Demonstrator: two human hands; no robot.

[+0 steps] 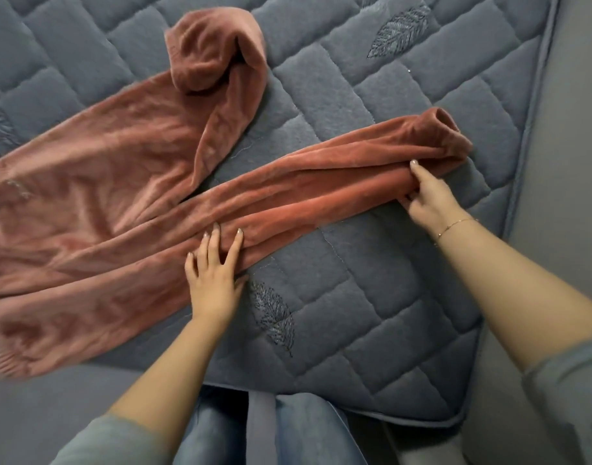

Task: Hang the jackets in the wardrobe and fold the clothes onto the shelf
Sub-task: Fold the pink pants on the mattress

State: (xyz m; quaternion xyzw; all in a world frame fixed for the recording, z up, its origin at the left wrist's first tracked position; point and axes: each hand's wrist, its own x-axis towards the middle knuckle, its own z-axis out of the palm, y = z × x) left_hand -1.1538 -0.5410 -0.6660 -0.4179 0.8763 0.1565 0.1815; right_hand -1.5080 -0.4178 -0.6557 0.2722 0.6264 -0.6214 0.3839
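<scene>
From the head view I see a pink fleece garment (96, 182) spread over the grey quilted bed cover (371, 297), filling the left half of the frame. One of its long sections bends back on itself at upper centre, and the other runs across to the right edge of the bed. My left hand (214, 276) lies flat on this second section at lower centre, fingers straight and spread, pressing the fabric down. My right hand (428, 199), at centre right, pinches the same section near its cuffed end, thumb underneath and fingers curled over the bunched cloth. A thin bracelet (455, 224) circles that wrist.
</scene>
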